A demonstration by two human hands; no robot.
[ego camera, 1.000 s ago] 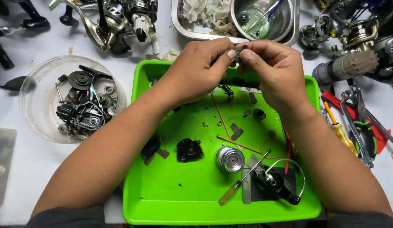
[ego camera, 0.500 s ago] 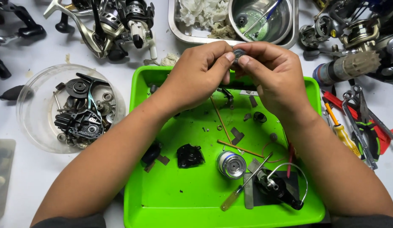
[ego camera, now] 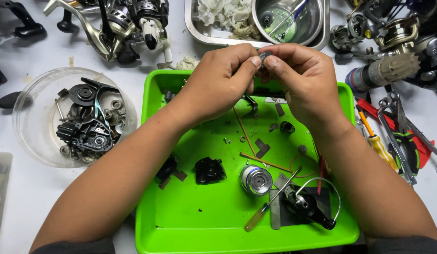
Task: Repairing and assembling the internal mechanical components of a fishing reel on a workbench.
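My left hand [ego camera: 223, 82] and my right hand [ego camera: 303, 80] meet above the far edge of a bright green tray [ego camera: 199, 230]. Both pinch a small dark metal part [ego camera: 263, 55] between thumbs and fingertips; most of it is hidden by my fingers. In the tray below lie a silver spool [ego camera: 256, 179], a black reel body with a wire bail [ego camera: 308, 206], a yellow-handled screwdriver [ego camera: 270, 202], a black plastic piece [ego camera: 209, 170] and thin brown sticks [ego camera: 244, 132].
A clear round bowl [ego camera: 28, 136] of black reel parts stands at the left. Fishing reels [ego camera: 129, 23] lie at the back left, and a steel tray [ego camera: 199, 28] with a metal bowl [ego camera: 289, 19] behind. Pliers, wrenches and an orange screwdriver [ego camera: 379, 146] lie at the right.
My hands stay joined on the small part, with my fingers shifting slightly on it. The view has drifted a little; nothing in the tray has moved.
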